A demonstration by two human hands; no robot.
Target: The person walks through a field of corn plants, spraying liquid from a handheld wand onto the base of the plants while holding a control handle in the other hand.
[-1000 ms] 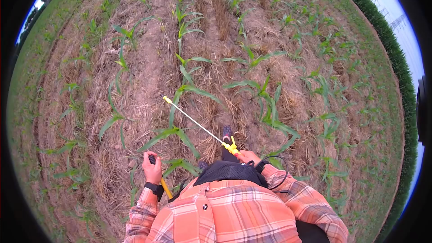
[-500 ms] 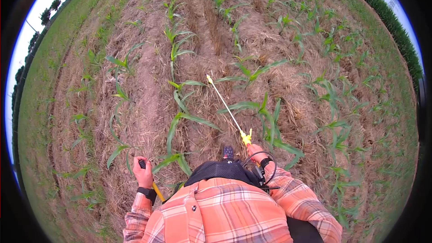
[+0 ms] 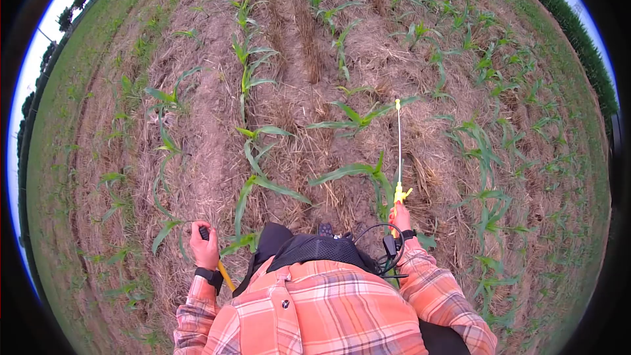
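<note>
My right hand (image 3: 400, 217) is closed around the yellow handle of a spray wand (image 3: 399, 148). The thin white tube points forward, and its yellow nozzle (image 3: 397, 104) is beside a leaf of a young corn plant (image 3: 355, 118). Another corn plant (image 3: 376, 173) grows just left of the tube, nearer to me. At my left side, my left hand (image 3: 205, 250) is wrapped round the black grip of a yellow pump lever (image 3: 226, 276). The lever's lower end is hidden by my body. A black hose (image 3: 360, 231) loops near my right wrist.
Rows of young corn (image 3: 248, 69) run ahead over soil littered with dry straw (image 3: 289, 148). More seedlings (image 3: 484, 148) grow to the right. One shoe (image 3: 325, 229) shows below my waist. A tall green strip of plants (image 3: 572, 26) borders the field at far right.
The spray wand has swung to the right with my right hand, its nozzle going from the left corn row to the middle one. My left hand has shifted slightly with the lever. The view has moved forward a little.
</note>
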